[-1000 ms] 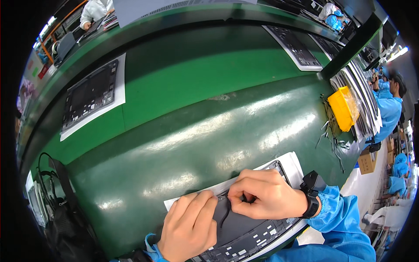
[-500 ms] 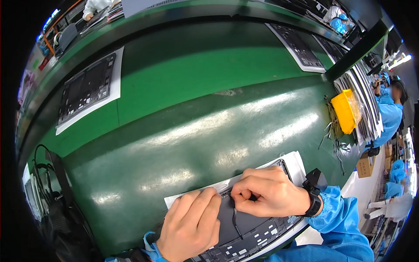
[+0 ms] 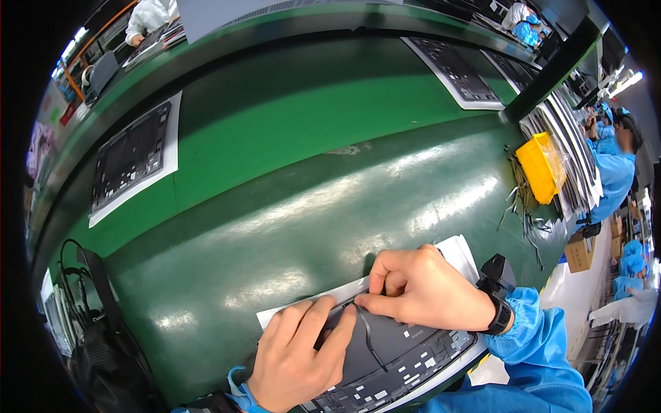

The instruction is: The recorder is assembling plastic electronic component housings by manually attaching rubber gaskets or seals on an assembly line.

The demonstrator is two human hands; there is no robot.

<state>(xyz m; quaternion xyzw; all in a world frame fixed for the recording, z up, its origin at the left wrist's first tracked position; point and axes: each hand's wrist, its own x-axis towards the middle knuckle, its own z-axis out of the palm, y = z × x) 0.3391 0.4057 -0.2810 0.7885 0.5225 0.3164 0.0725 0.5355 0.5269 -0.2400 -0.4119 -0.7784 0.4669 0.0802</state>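
Note:
A black flat device panel (image 3: pixel 392 340) with small white and silver parts lies on a white sheet (image 3: pixel 460 252) at the near edge of the bench. Across it runs a thin black cable (image 3: pixel 371 341), its far end reaching the panel's far edge. My left hand (image 3: pixel 299 351) rests on the panel's left part, fingers spread, the index fingertip beside the cable. My right hand (image 3: pixel 420 288) is closed in a pinch at the cable's far end, thumb against it; the fingers partly hide that end. A black band with a small box (image 3: pixel 497 286) is on my right wrist.
Similar panels on white sheets lie at the far left (image 3: pixel 134 155) and far right (image 3: pixel 460 72). A yellow bin (image 3: pixel 540 168) stands by loose black cables (image 3: pixel 521 193) and stacked sheets at the right. A black bag (image 3: pixel 103 347) sits at the left. Co-workers are beyond.
My right hand has shifted slightly left and away from me, toward the panel's far edge, along the cable. The left hand's fingers have spread, with the index fingertip nearer the cable.

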